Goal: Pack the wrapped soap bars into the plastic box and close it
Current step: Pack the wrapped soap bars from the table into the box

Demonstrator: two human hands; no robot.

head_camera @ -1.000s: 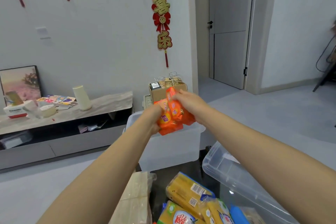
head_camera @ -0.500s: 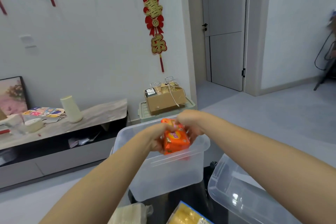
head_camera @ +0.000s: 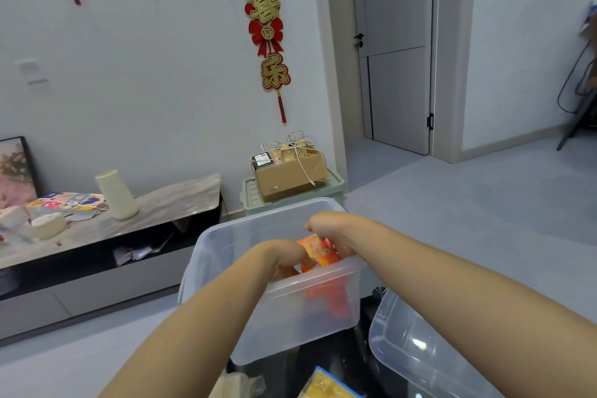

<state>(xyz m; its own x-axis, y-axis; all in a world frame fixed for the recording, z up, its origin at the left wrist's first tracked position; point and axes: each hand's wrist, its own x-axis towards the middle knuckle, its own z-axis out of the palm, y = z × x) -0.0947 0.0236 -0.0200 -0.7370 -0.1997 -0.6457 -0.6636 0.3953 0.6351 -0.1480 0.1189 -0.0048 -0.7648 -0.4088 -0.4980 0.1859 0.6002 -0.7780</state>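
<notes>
Plain grey-white living room, closed door at the back, a red hanging ornament [head_camera: 267, 32] on the wall, and a low TV shelf [head_camera: 106, 223] off to the left with a cream vase and some clutter. Up front there's a dark table [head_camera: 326, 362] carrying the clear plastic box [head_camera: 290, 317], open on top, with its lid [head_camera: 420, 342] lying loose just to the right.

Both hands are over the box opening, gripping a bundle of orange wrapped soap bars [head_camera: 318, 252] between them — left hand [head_camera: 284, 257] on the near-left side of it, right hand [head_camera: 332, 229] on the far-right side, fingers curled down around the wrappers. The bundle sits right at rim level, and more orange shows blurrily through the front wall lower down, so part of it is probably already inside.

The key thing — the soap is directly between the two hands and the box floor is straight below, so my guess is the next bit is just down and let go. The bundle looks tilted, long side running near-left to far-right. A yellow pack [head_camera: 326, 388] by the bottom edge isn't in yet, so I'd say packing is far from done.
</notes>
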